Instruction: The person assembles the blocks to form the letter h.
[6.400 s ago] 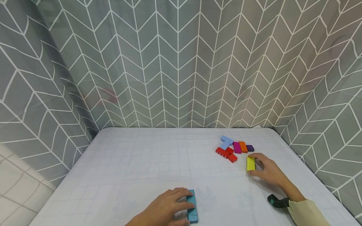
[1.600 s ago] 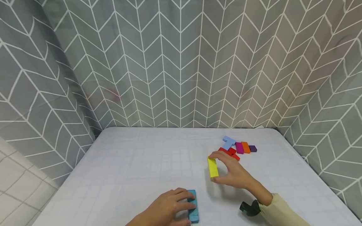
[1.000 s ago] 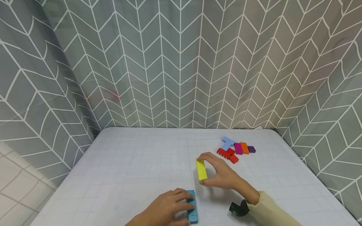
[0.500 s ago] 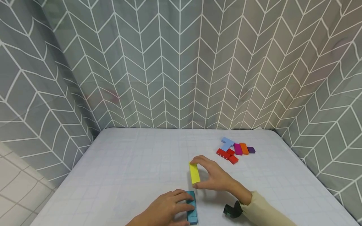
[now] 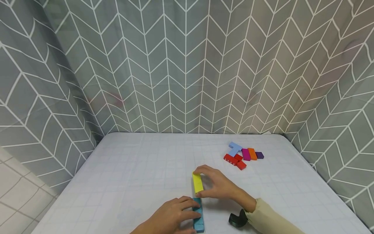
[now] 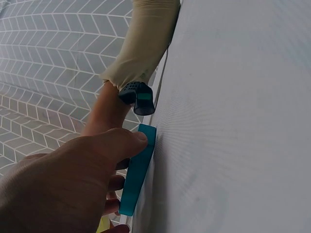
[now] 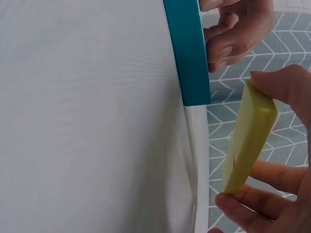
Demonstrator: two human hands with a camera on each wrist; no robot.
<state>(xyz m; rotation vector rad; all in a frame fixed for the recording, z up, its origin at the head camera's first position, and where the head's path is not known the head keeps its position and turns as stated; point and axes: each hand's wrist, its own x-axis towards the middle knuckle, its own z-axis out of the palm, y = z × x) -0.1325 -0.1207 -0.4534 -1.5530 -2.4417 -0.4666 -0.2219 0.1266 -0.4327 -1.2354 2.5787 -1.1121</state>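
Note:
My right hand [image 5: 219, 183] pinches a flat yellow rectangular block [image 5: 197, 183] by its two ends, thumb at the near end. In the right wrist view the yellow block [image 7: 249, 138] is tilted and apart from the tabletop. Close to its near end lies a long teal block [image 5: 198, 217], flat on the table. My left hand [image 5: 173, 214] holds that teal block, fingers over its left side and thumb at the near end. The left wrist view shows the thumb pressed on one end of the teal block [image 6: 138, 170].
A white cloth-covered table [image 5: 131, 169] carries everything. At the back right lie a light blue block [image 5: 234, 149], red pieces [image 5: 231, 159], a magenta block [image 5: 246, 154], an orange block [image 5: 252, 154] and a purple block [image 5: 259, 155]. A patterned curtain [image 5: 185, 65] hangs behind.
My right hand has carried the yellow block leftward and toward me, from beside the coloured pieces to just beyond the teal block. The left hand has stayed on the teal block.

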